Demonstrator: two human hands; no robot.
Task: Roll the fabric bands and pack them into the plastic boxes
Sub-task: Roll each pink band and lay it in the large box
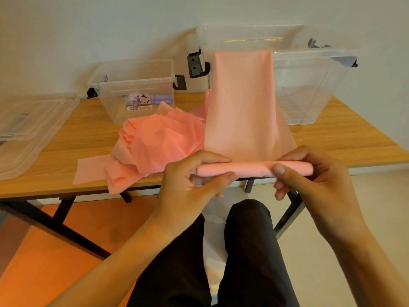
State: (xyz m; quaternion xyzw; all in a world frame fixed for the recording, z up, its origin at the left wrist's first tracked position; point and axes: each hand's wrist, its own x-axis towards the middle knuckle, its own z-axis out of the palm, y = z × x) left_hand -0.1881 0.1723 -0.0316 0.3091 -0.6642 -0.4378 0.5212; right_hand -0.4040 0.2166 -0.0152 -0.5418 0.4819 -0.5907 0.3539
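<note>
A long pink fabric band (243, 103) lies stretched from the table's near edge up over the rim of the large clear plastic box (309, 85). Its near end is wound into a tight roll (250, 168) held just off the table edge. My left hand (194, 176) pinches the roll's left end between thumb and fingers. My right hand (309, 171) grips the right end, thumb on top. A loose heap of more pink bands (159, 140) sits on the table to the left. A smaller clear box (135, 89) stands behind the heap.
Clear box lids (28, 131) are stacked at the table's left end. The wooden table (343, 138) has black folding legs (66, 227) underneath. My knees in dark trousers (243, 251) are below my hands. A pale wall stands close behind the boxes.
</note>
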